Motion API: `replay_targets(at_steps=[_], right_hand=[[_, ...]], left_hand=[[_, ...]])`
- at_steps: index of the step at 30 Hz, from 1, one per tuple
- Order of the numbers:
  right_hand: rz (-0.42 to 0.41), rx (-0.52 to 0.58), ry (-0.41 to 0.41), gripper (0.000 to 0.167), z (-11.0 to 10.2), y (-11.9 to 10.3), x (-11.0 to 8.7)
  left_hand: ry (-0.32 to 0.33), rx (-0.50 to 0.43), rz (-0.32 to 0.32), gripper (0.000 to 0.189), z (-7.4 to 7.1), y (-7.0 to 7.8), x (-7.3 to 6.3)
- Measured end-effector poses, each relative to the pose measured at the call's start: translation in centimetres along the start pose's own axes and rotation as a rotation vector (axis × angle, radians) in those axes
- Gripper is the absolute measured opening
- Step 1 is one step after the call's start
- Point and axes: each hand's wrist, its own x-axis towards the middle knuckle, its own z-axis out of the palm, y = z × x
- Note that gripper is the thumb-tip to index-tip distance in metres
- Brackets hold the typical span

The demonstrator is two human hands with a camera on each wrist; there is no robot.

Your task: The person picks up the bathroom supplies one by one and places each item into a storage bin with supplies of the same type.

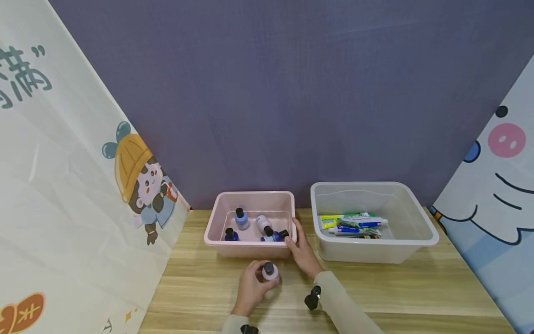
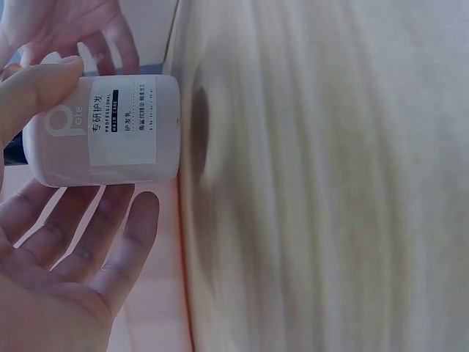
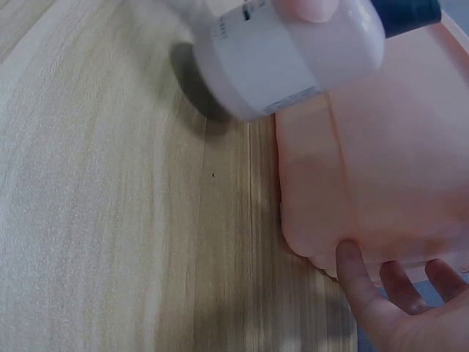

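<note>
In the head view my left hand grips a small pale pink hair conditioner bottle with a black cap. The bottle hangs upright just above the table, in front of the pink bin; its shadow lies beneath it in the left wrist view. My right hand holds the bin's front right corner, the thumb at the rim and the other fingers along the right side. Inside the bin, a light blue bottle and a dark blue bottle stand at left. A pale bottle and several dark-capped blue bottles lie or lean at right.
To the right stands a larger whitish bin with several toothpaste tubes inside. Both bins sit on the wooden table before a purple-grey back wall. Printed cartoon sheets flank the table.
</note>
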Motion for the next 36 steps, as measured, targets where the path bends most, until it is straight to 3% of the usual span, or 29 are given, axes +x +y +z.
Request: replay_targets(at_steps=[9,21,28,36], right_hand=[[0.013,-0.006,-0.009,0.068,-0.1,0.1,0.1],[0.0,0.007,-0.008,0.068,0.0,0.1,-0.1],[0.017,0.007,-0.01,0.068,-0.1,0.0,0.0],[0.022,0.005,-0.009,0.067,0.1,0.2,0.1]], left_hand=[[0.05,0.001,-0.006,0.054,-1.0,0.6,0.2],[0.083,-0.153,-0.022,0.052,-1.5,0.9,0.3],[0.086,-0.253,-0.081,0.054,-1.7,0.9,0.5],[0.101,-0.245,-0.072,0.053,-2.0,1.0,0.4]])
